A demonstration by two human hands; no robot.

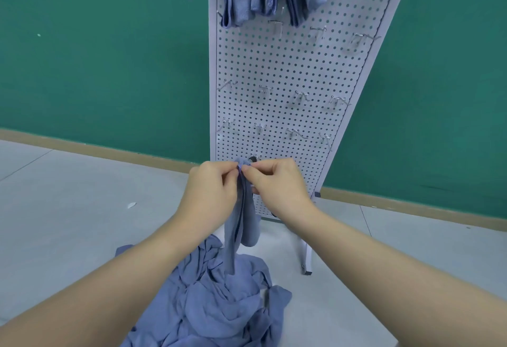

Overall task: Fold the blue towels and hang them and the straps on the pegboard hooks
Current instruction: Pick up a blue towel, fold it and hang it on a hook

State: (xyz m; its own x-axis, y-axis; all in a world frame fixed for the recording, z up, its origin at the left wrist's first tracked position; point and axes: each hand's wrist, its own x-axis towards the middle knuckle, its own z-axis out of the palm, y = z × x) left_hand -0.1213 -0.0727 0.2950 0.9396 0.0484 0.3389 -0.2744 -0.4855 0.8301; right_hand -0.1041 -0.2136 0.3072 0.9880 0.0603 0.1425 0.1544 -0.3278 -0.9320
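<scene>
Pinching a blue towel's top edge before the pegboard.
Left hand (211, 190) and right hand (277, 184) are gripping the towel (241, 226), letting it hang straight above the floor pile (219, 305) for folding.

A: Where does the view sit?

B: On the person's head, looking forward and down. Both forearms enter from the bottom corners, and the left hand (212, 190) and right hand (277, 187) meet just below the centre, close to the lens.

A: What does it face?

B: The pegboard (288, 77), square on and near, its top cut off by the upper edge. Behind it stands a green wall (96, 58); the floor (68, 195) fills the lower half.

A: Any distortion?

B: Wide-angle: the board's sides splay outward towards the top.

A: A second view?

B: Only this one, so nothing is shared.
</scene>
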